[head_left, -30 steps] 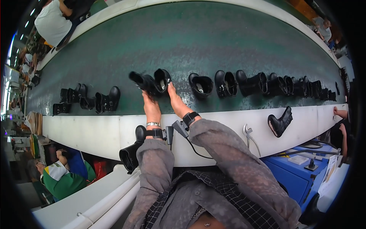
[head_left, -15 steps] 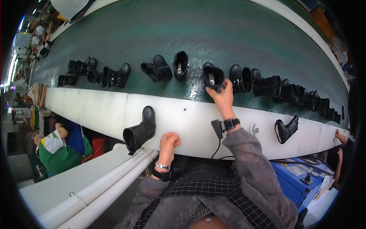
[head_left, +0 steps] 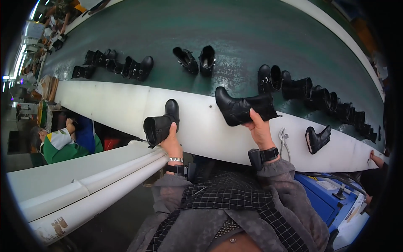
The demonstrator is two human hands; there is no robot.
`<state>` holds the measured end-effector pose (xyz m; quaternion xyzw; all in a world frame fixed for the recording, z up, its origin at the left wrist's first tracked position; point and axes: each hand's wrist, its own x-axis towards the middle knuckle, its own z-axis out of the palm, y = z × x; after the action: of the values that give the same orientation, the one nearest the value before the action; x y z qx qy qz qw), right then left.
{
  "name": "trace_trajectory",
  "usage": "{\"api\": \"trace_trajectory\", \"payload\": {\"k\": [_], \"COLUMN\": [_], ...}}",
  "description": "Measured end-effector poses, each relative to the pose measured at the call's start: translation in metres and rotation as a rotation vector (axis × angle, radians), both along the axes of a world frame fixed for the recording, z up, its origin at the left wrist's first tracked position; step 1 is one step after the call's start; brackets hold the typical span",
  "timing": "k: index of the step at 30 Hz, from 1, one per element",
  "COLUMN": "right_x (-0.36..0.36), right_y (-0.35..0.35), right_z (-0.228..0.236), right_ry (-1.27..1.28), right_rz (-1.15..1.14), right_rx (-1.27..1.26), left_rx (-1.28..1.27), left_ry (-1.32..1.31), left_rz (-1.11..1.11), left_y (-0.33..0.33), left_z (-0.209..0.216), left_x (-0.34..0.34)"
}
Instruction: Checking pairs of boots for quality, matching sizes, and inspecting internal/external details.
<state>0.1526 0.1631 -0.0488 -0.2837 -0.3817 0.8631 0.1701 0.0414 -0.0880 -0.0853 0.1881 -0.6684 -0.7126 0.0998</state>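
- The raised boot (head_left: 247,108), black, lies on its side in the person's grasp where the green surface (head_left: 260,29) meets the white ledge (head_left: 205,140); its toe points away from the person and its open top faces right. I can't make out whether it touches the ledge.
- The right hand (head_left: 261,131) is clamped on that boot's shaft, thumb across the near face, the other fingers mostly hidden from me.
- A second boot (head_left: 161,124), also black, is over the ledge to the left, its opening toward the person.
- The left hand (head_left: 171,145) has its thumb up against the second boot's shaft; the boot covers the other fingers, so I can't say how tightly they are closed.
- Pliers (head_left: 284,143) lie just right of the right hand, with a small black boot (head_left: 317,139) farther along.
- White pipes (head_left: 113,178) run up close by the left wrist, crowding that side.
- Across the green surface stand a pair of boots (head_left: 207,61), a left cluster (head_left: 137,69) and a right-hand row (head_left: 297,88).
- A blue cabinet (head_left: 315,196) sits at the lower right; a co-worker in green (head_left: 67,147) is at the left.
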Motion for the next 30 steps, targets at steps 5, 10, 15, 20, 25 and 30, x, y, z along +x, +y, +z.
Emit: {"api": "trace_trajectory", "payload": {"k": [5,10,15,20,25,30], "right_x": [0.043,0.064,0.076,0.082,0.084,0.083], "right_y": [-0.002,-0.009,-0.019,-0.023,-0.026,-0.027], "right_z": [-0.014,-0.007,-0.016,-0.016,-0.016,-0.017], "right_ry": [0.077,0.145,0.246,0.285,0.261,0.242], "right_rz": [0.035,0.009,-0.115,-0.147,-0.187,-0.167], "right_rx": [-0.229,-0.328,-0.410,-0.389,-0.385,-0.370], "left_rx": [0.500,0.928,1.011,1.035,1.063,1.069], "left_ry": [-0.257,-0.556,-0.600,-0.581,-0.570,-0.569], "left_rz": [-0.288,-0.547,-0.647,-0.669,-0.654,-0.618], "left_y": [0.014,0.057,0.082,0.092,0.093,0.091], "left_z": [0.014,0.025,0.028,0.031,0.030,0.028], "left_x": [0.021,0.064,0.071,0.075,0.074,0.073]}}
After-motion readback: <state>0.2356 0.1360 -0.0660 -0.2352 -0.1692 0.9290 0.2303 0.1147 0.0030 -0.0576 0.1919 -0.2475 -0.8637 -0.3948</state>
